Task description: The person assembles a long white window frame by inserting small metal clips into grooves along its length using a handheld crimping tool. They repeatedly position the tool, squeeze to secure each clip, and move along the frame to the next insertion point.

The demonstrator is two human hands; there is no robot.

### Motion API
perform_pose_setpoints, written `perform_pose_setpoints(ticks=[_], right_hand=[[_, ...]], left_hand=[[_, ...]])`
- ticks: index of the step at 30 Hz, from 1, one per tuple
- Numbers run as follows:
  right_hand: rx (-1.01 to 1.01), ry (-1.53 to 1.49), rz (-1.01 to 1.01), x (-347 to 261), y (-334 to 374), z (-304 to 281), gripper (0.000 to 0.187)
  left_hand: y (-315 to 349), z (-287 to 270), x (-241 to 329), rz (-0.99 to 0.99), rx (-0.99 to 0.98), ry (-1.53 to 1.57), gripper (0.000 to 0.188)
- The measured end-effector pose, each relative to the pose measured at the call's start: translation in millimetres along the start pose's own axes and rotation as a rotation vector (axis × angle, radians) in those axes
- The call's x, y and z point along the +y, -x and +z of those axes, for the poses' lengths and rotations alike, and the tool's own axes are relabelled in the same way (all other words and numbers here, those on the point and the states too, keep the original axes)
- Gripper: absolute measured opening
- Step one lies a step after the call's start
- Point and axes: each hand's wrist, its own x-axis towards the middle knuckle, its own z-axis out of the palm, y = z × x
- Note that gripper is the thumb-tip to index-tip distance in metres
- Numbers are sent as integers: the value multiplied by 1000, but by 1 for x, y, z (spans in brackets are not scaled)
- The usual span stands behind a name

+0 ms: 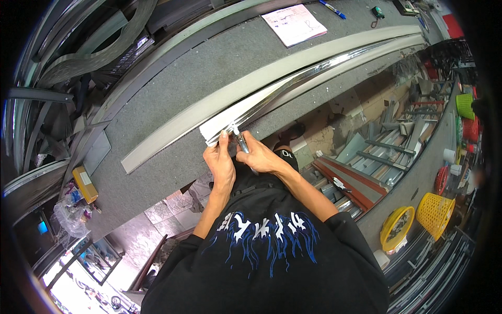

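Observation:
A long white profile point(251, 107) lies lengthwise along the grey carpeted bench, its near end jutting toward me. Shiny film point(334, 64) runs along its side. My left hand point(220, 159) pinches that near end, thumb on top. In my right hand point(257, 156) is a slim grey-blue hand tool point(242, 142), its tip against the profile's end; its exact kind is not clear. Both hands are close together at the bench's front edge. Behind the profile, parallel to it, rests a second long off-white profile point(198, 114).
On the bench's far side are a written paper pad point(295, 25), a blue pen point(332, 9) and a green tape measure point(377, 12). A yellow box point(84, 184) sits at the left end. Metal offcuts point(361, 152) and yellow baskets point(435, 215) stand at right.

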Motion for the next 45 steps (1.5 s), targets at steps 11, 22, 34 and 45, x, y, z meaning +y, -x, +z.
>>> perform_pose_setpoints(ticks=[11,22,34,45], right_hand=[[48,-12,38,11,-6,10,41],[43,5,16,20,-11,17,56],[69,-7,-53,32,-13,23,48],[8,-304,-21,47,-19,33,29]], left_hand=[[0,-4,0,-14,-22,-28,25],[-1,-4,-1,-44,-8,-16,24],[0,-3,-4,-49,19,-18,23],[-2,-3,-3,-43,42,-62,22]])
